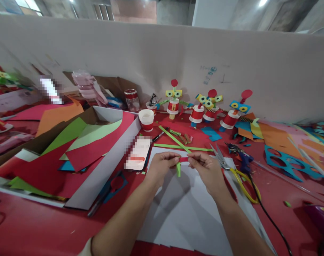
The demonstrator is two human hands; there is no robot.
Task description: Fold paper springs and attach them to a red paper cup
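At mid-frame your left hand (162, 165) pinches a green strip (178, 170) against a red strip (183, 159), your right hand (205, 166) pinches the red's end, and this seemingly mid-fold step next needs a square crease.

No text readable with certainty. Blue handwriting (210, 74) on white partition (103, 53), upper right of centre: few short lines, one slanting, strokes too faint and small to make out. Dark angled pen mark (224, 80) just right of it, shaped roughly like letter L. Phone (137, 153) near middle of frame: screen blurred into blocks, nothing legible. Bright screen (51, 91), upper left: likewise blurred. Cup figure (173, 106), upper centre: marks on yellow front patch, too small to read.
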